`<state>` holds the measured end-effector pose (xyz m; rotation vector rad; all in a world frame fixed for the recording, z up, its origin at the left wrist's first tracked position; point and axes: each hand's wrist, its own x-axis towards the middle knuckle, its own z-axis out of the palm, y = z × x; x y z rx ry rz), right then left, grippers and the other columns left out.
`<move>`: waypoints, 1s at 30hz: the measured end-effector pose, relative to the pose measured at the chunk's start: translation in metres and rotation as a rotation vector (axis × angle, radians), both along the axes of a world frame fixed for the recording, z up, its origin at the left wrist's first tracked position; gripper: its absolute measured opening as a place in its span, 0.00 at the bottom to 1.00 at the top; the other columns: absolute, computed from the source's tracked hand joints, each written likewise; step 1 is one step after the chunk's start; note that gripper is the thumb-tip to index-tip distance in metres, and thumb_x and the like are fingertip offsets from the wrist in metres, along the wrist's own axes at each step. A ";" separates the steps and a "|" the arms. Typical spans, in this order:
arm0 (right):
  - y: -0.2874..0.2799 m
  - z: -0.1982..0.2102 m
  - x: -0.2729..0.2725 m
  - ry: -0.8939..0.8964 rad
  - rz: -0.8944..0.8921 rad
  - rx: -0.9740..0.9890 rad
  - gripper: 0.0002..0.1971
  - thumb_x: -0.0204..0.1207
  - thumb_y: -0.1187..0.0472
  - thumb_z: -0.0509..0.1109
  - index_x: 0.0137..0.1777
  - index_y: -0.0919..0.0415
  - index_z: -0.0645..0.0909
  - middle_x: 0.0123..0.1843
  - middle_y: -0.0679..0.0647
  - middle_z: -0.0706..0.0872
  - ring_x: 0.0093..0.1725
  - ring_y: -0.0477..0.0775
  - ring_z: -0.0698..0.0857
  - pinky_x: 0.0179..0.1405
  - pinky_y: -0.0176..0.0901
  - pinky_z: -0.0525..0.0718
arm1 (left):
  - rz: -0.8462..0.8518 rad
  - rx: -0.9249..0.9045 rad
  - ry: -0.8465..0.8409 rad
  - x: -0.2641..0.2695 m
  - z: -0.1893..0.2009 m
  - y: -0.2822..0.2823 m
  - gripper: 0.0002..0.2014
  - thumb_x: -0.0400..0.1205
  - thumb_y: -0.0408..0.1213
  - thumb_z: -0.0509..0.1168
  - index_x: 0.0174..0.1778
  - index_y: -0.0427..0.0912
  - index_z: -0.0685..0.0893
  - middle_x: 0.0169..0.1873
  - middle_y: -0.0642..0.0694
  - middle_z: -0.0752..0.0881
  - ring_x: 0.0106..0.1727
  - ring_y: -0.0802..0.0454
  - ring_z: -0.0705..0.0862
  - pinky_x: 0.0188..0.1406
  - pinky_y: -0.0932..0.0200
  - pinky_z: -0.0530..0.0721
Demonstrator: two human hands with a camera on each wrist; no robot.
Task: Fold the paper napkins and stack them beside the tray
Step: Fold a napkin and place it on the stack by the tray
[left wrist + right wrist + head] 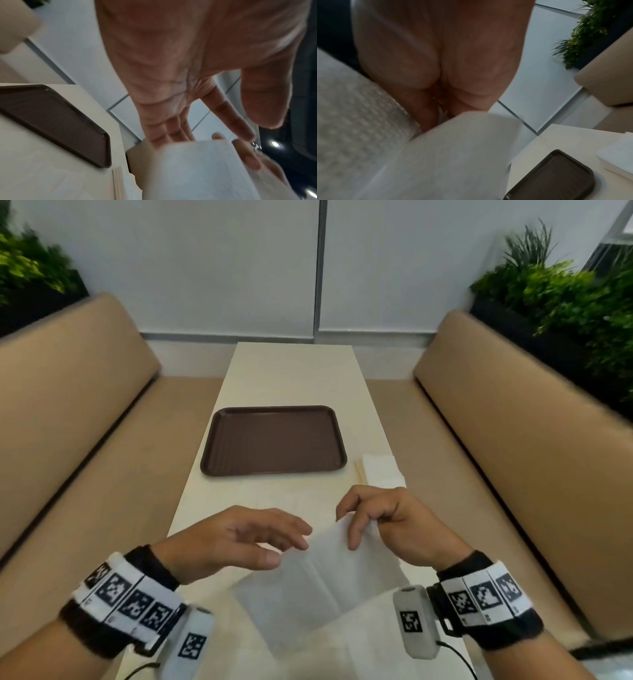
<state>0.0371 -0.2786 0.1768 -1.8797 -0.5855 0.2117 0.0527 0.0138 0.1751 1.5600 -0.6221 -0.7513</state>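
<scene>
- The left hand hovers above the near end of a cream bench, its grip open: fingers straight and loosely spread, holding nothing, fingertips reaching toward the paper held to its right.
- A brown tray lies flat on the bench, beyond both hands and slightly left of the right grip.
- A white paper napkin, unfolded and showing crease lines, hangs between the hands. Its upper edge rises to the right grip, and its lower part drapes toward the person, above more white paper lying on the near bench.
- The right hand has its grip closed on the napkin's top edge, fingers curled, pinching the paper. The right wrist view shows the sheet falling away just under the palm.
- A small stack of folded napkins rests on the bench just beyond the right grip, beside the tray's right edge.
- Tan padded seats flank the bench, with green plants behind them.
</scene>
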 end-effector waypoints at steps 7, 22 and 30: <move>0.005 -0.006 0.016 -0.003 0.018 0.071 0.30 0.61 0.87 0.53 0.37 0.57 0.90 0.49 0.50 0.88 0.51 0.49 0.87 0.52 0.38 0.82 | -0.073 0.220 -0.131 0.016 -0.007 -0.046 0.10 0.81 0.29 0.73 0.53 0.47 0.94 0.53 0.48 0.91 0.58 0.47 0.87 0.62 0.47 0.86; -0.016 -0.111 -0.002 0.645 -0.460 0.457 0.14 0.80 0.63 0.74 0.63 0.69 0.85 0.61 0.65 0.91 0.60 0.67 0.90 0.61 0.70 0.87 | 0.475 -0.046 0.043 0.057 -0.079 -0.110 0.27 0.79 0.17 0.68 0.67 0.50 0.86 0.66 0.50 0.87 0.65 0.50 0.87 0.64 0.44 0.87; -0.059 -0.141 0.047 0.693 -0.730 0.317 0.08 0.78 0.64 0.75 0.44 0.68 0.80 0.41 0.63 0.87 0.37 0.54 0.86 0.32 0.45 0.86 | 0.499 -0.013 0.089 0.139 -0.122 -0.171 0.16 0.82 0.24 0.69 0.59 0.47 0.90 0.56 0.44 0.92 0.54 0.47 0.90 0.53 0.56 0.87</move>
